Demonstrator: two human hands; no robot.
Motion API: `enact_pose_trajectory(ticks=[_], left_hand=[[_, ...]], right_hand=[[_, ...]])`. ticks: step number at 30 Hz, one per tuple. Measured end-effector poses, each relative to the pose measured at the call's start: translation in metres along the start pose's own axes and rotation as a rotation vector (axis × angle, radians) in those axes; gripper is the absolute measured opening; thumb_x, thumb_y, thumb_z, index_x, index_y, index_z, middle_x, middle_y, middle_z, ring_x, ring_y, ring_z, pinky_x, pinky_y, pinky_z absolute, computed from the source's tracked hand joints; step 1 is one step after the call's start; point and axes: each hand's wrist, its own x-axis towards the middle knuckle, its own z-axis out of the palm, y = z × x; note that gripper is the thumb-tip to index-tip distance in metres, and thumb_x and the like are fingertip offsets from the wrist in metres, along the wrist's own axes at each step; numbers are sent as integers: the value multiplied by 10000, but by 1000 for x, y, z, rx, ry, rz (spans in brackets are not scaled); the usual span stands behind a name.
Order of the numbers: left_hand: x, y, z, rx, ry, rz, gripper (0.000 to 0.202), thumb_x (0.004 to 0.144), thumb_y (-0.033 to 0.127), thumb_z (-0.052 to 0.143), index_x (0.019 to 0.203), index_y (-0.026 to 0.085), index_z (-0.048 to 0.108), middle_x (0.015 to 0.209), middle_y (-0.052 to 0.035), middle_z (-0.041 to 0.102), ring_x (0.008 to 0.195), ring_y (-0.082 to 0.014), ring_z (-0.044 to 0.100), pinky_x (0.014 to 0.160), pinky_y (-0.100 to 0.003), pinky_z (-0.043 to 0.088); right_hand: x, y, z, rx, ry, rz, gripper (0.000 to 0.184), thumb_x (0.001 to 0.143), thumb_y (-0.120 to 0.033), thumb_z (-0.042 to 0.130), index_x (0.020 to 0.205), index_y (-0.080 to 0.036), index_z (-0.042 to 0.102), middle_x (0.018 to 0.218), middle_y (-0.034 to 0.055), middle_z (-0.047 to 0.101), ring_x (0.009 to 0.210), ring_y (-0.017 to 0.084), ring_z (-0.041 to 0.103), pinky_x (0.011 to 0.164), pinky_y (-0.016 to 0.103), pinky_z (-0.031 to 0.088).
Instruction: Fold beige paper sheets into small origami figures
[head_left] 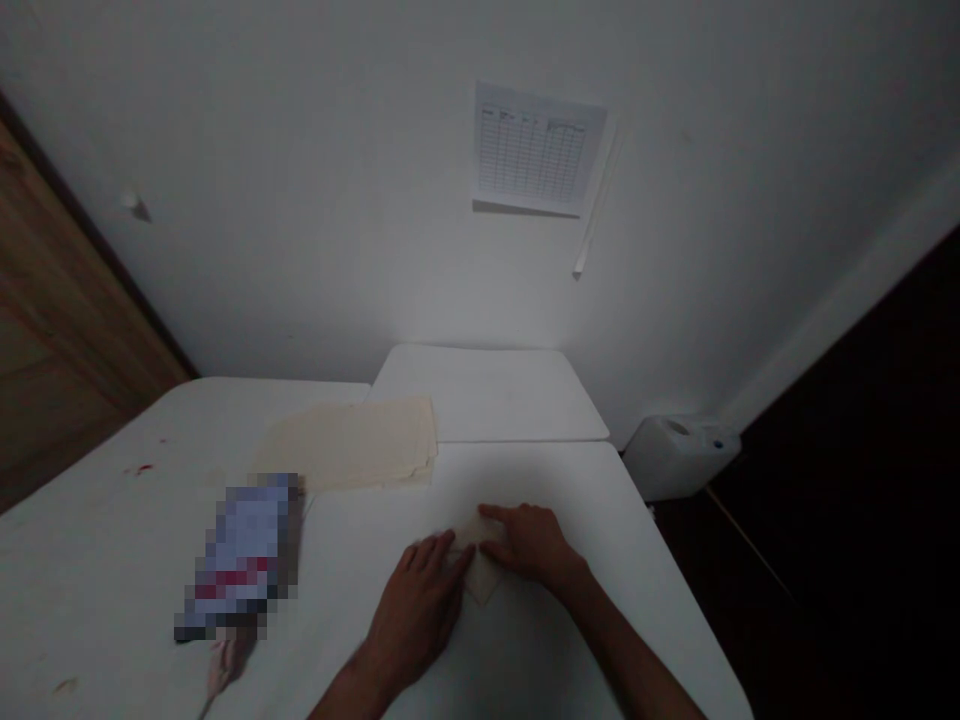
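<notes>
A small folded cream sheet (482,582) lies on the white table with one corner pointing toward me; whether it is paper or thin cloth, I cannot tell. My left hand (424,600) rests on its left side, palm down with fingers spread, and the thumb reaches onto the sheet. From the right, my right hand (536,545) presses on it with index finger and thumb apart, the other fingers curled under. Both hands partly cover the sheet. Farther off to the left lies a flat stack of larger cream sheets (360,440), edges slightly uneven.
A pixelated blue-white item (247,540) lies on the left of the white table (352,650), which has small reddish stains. The wall behind holds a printed chart (536,150). Past the right edge stands a white plastic container (675,455); a wooden panel (52,300) is at left.
</notes>
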Motion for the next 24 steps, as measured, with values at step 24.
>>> enact_pose_trajectory(ticks=[24], left_hand=[[-20,-9,-7,35,81,-153,353,860,199,470,1187,227,598,1115,-128,591,1046,-314,536,862,-483,466]], right_hand=[[-1,-3,0,-15,-8,38,553,832,-546,534,1353,-372,474,1037,81,703,952,271,656,814,384,459]])
